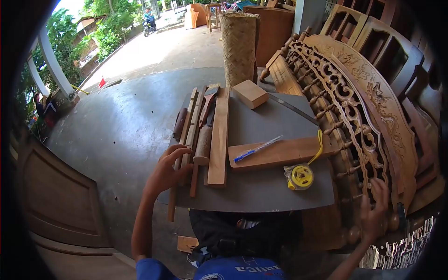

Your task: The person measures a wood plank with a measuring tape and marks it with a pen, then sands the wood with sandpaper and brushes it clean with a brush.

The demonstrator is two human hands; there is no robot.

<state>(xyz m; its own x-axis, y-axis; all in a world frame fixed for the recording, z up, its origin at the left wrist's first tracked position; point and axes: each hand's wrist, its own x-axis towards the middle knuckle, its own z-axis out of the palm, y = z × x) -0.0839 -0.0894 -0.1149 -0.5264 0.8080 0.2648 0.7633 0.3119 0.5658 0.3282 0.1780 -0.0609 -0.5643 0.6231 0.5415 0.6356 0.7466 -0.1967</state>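
My left hand (170, 167) rests its fingers on thin wooden strips (187, 135) lying at the left side of a grey board (261, 186). Beside the strips lie a mallet (203, 144) and a long plank (218, 137). My right hand (373, 210) grips the edge of a carved wooden panel (354, 107) standing at the right. A blue pen (257, 149) lies on a flat wooden piece (280, 153), with a yellow tape measure (301, 176) next to it. A wooden block (250, 94) sits at the far side.
A paintbrush (208, 103) lies among the strips. A woven bamboo roll (239, 46) stands behind the board. Wooden furniture frames (387, 51) stack at the right, a wooden door panel (56, 196) lies at the left. A person rides a motorbike (149, 22) far off.
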